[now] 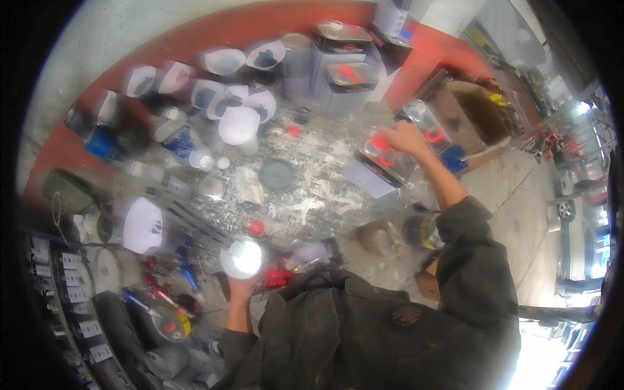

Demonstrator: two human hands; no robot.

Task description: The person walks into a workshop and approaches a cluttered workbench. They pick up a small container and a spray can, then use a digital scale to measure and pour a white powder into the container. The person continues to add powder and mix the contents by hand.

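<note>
My left hand (242,289) is closed round a white cup (246,259), bright inside, low in the centre of the view. My right hand (403,138) reaches to the right side of the bench, its fingers closed on the red cap (380,142) of a rectangular metal can (372,174). A second metal can with a red handle (422,112) lies just behind it. A loose red cap (257,228) lies on the paint-spattered bench (312,188) near the cup, and a round grey lid (276,174) sits in the middle. Motion blurs the details.
Several paper funnels (238,127) and upright metal cans (344,88) line the back by a red wall band (188,36). A cardboard box (481,114) stands at the back right. Tools (156,292) crowd the lower left. Concrete floor (513,195) runs along the right.
</note>
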